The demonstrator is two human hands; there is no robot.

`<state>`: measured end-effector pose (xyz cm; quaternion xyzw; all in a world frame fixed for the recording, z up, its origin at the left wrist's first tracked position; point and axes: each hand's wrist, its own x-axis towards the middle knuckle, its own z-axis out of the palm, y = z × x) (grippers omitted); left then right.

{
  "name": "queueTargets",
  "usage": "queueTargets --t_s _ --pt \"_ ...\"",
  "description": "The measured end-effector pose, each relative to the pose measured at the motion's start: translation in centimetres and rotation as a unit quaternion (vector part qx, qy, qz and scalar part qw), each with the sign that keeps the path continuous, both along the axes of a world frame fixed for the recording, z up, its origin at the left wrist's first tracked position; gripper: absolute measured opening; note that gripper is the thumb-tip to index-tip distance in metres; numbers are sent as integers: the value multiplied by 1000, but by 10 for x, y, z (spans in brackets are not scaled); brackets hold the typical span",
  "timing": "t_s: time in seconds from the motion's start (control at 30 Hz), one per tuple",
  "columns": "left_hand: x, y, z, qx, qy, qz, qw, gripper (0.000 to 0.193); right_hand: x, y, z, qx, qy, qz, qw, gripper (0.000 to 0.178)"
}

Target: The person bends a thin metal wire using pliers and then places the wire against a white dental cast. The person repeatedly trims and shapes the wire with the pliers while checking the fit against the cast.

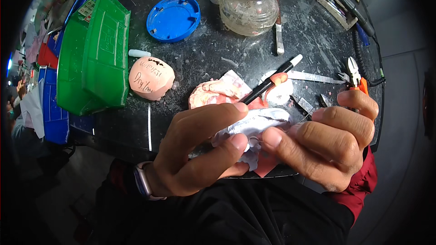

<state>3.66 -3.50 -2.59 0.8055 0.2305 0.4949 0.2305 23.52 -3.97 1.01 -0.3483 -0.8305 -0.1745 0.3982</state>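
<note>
My left hand (200, 143) is closed on a pale lilac-white, irregular molded piece (261, 120), gripped between thumb and fingers above the table's near edge. My right hand (334, 138) pinches the right end of the same piece, its thumb against it and its other fingers curled. The undersides of the fingers are hidden. Just beyond the hands, a black pen (268, 84) with a white end lies aslant by a pink dental model (215, 91). Pink sheet material (267, 165) shows below the piece. To the left sits a rounded pink plaster block (152, 78) with handwriting.
At the back stand a glass burner bottle (250, 11) and a blue lid (173, 18). A wax knife (279, 31) lies beside the bottle. Orange-handled cutters (354, 70) and a metal strip (313, 76) are to the right. Green bins (102, 50) line the left edge.
</note>
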Motion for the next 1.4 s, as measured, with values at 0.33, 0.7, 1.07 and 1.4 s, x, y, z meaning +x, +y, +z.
queueTargets --t_s 0.33,0.7,1.07,1.4 --pt "-4 1 5 -7 28 -7 1000 63 9 -2 7 -34 -3 -14 999 40" --pt "-1 2 8 -114 -13 -32 993 76 13 5 7 -50 -42 26 998 35" --pt "-2 2 8 -151 3 -46 987 74 11 8 -2 -6 -55 41 998 23" --pt "-1 5 8 -71 78 -41 994 82 12 11 -2 -48 -41 85 994 25"
